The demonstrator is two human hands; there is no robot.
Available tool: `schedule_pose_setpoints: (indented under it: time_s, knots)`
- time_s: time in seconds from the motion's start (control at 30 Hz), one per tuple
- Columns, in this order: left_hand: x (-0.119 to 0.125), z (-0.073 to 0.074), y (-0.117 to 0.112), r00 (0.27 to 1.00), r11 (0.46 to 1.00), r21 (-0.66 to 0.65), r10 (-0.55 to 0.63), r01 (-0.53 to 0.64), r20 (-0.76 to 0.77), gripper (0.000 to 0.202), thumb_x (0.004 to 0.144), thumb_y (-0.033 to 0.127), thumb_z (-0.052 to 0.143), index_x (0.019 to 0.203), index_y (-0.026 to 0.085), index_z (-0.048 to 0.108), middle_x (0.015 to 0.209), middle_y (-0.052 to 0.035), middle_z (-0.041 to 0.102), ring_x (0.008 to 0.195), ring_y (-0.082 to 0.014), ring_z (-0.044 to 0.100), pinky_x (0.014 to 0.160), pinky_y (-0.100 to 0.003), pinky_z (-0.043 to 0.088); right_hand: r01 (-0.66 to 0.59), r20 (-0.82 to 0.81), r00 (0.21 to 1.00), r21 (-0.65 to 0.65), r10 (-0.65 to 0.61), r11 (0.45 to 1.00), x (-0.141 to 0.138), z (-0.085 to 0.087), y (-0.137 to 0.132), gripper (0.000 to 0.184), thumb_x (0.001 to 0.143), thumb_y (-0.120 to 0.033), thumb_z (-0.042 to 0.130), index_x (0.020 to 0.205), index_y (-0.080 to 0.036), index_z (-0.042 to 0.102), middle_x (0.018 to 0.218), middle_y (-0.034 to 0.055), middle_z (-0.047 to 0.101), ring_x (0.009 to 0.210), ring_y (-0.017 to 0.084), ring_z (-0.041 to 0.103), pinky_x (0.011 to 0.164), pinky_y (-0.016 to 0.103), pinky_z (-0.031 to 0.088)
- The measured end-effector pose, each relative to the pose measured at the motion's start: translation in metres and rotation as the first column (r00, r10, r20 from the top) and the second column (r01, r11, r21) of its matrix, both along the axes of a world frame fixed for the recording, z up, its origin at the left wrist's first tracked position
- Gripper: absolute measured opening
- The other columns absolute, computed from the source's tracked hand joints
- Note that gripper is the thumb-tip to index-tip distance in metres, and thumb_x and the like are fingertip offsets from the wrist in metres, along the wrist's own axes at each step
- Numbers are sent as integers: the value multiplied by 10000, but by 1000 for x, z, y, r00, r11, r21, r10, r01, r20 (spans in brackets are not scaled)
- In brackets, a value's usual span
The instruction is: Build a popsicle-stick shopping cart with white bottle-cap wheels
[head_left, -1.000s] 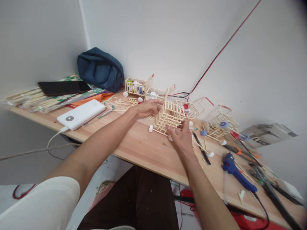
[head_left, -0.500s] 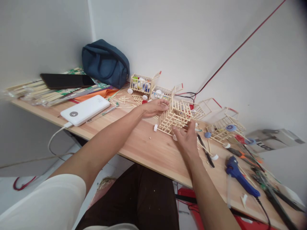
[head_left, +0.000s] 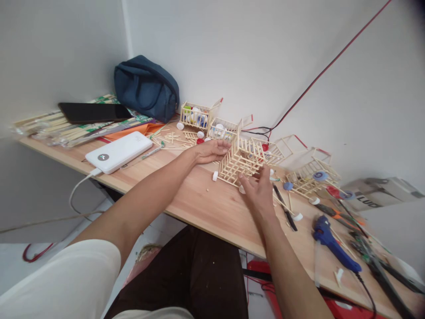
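A small wooden-stick model cart with white bottle-cap wheels stands on the desk between my hands. My left hand lies at its left side, fingers stretched out and close to the slats. At the cart's near right corner is my right hand, thumb and fingers spread apart. Its fingertips are at the cart's edge; whether they touch it I cannot tell. Neither hand is closed around the cart.
Behind stand other stick carts, one holding coloured caps. To the right lie a black pen, a blue glue gun and pliers. A white power bank, phone, packaged sticks and blue bag occupy the left.
My left hand has shifted slightly left, its fingers a little farther from the cart's upper slats. The right hand and the cart stay nearly the same.
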State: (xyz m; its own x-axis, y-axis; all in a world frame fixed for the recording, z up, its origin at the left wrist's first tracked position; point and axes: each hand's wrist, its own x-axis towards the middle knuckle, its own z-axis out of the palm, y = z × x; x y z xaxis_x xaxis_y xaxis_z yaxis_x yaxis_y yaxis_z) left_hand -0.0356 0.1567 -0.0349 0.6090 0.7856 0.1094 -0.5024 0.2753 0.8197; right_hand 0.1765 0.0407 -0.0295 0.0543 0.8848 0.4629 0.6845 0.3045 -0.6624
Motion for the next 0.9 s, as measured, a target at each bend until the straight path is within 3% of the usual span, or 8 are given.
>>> schedule_pose_setpoints:
  time_s: [0.5,0.73,0.9]
  knots:
    - [7,-2,-1,998,999,-4,52,-52,22,319,682,-83,722,914,113,627,814,-27,697,739,-104,666,754,-245,478,6,11,1000,11,-6,1000,0,1,-1,574,772,-527,691,1212,-214,497,1185,113,649,963,248,646,886,443,501]
    - [2,-1,0,999,999,-35,42,-41,17,268,711,14,779,916,121,644,856,-33,714,807,-121,682,875,-311,496,0,12,1000,15,0,1000,1,-1,1,580,776,-532,686,1224,-216,498,1163,107,662,944,248,650,873,450,509]
    - [5,0,0,993,992,-42,117,-119,-30,210,736,49,778,866,122,630,801,-15,698,751,-111,671,866,-314,502,13,18,1000,33,-13,999,1,-1,1,589,766,-544,687,1215,-214,497,1183,118,651,922,244,645,860,450,515]
